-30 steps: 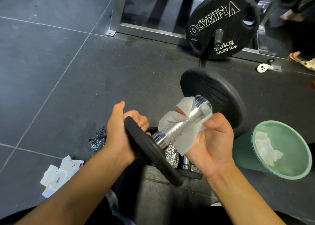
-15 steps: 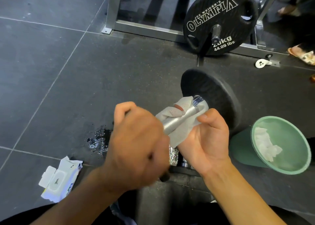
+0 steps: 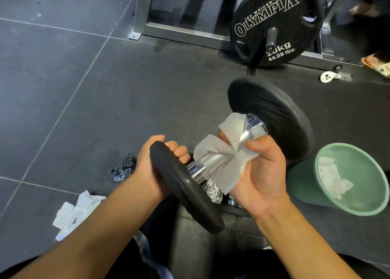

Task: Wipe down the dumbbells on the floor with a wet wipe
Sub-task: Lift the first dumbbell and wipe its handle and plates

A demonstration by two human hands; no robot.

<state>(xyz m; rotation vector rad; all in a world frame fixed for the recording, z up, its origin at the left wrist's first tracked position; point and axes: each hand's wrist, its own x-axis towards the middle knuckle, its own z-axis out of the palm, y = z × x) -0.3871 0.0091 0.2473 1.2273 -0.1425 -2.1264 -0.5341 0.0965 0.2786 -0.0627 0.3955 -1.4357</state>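
Note:
I hold a dumbbell point(image 3: 213, 158) with black plates and a knurled chrome handle above the floor, tilted away from me. My left hand point(image 3: 156, 164) grips the rim of the near plate point(image 3: 185, 192), fingers curled over its edge. My right hand point(image 3: 259, 168) wraps a white wet wipe point(image 3: 228, 156) around the handle, thumb on top. The far plate point(image 3: 272, 118) points toward the rack. Parts of a second dumbbell point(image 3: 213, 191) show on the floor beneath.
A green bin point(image 3: 329, 152) with a used wipe inside lies tipped at the right. A wet wipe pack point(image 3: 76, 213) lies at the lower left, a wet patch point(image 3: 123, 168) beside it. A 20 kg Olympia plate point(image 3: 274, 23) stands at the rack; someone's sandalled foot point(image 3: 377, 64) is at far right.
My left hand swept over the near plate half a second ago and now grips its rim again. The wipe has shifted along the handle in my right hand.

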